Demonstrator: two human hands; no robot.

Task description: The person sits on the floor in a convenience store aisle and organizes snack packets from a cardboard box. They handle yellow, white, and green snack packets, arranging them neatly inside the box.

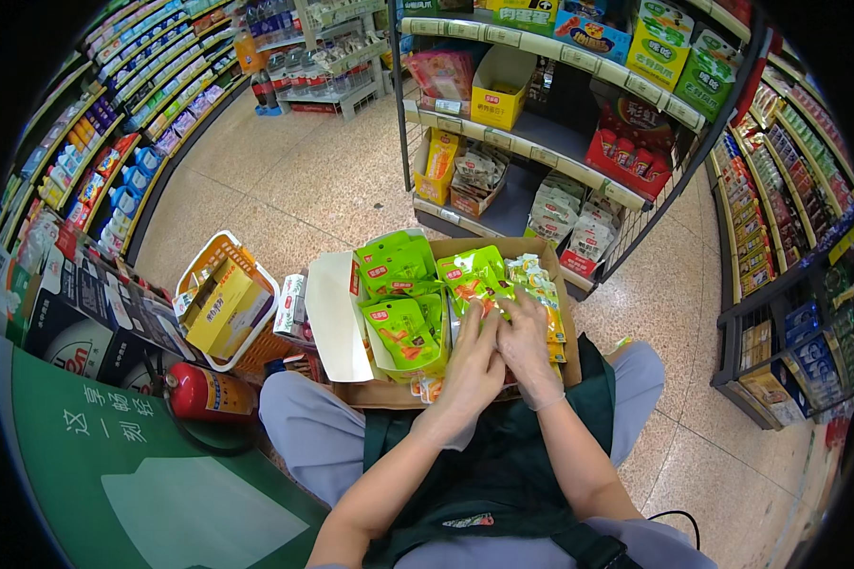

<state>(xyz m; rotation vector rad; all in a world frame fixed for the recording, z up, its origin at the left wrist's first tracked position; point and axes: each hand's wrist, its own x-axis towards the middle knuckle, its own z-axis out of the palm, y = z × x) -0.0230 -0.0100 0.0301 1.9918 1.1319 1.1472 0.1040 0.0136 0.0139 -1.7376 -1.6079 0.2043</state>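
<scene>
My left hand and my right hand, both in thin clear plastic gloves, meet over an open cardboard carton before me. Their fingers touch the lower part of green snack pouches; whether they grip them is hidden by the hands. To the left, an open display box with its white flap folded out holds two groups of green pouches. Yellow-and-white pouches lie along the carton's right side, beside my right hand. A few small packs show at the carton's near edge.
A store rack with snack boxes stands just beyond the carton. On my left are an orange basket holding a yellow box, a red fire extinguisher and a green panel. Stocked shelves line the right.
</scene>
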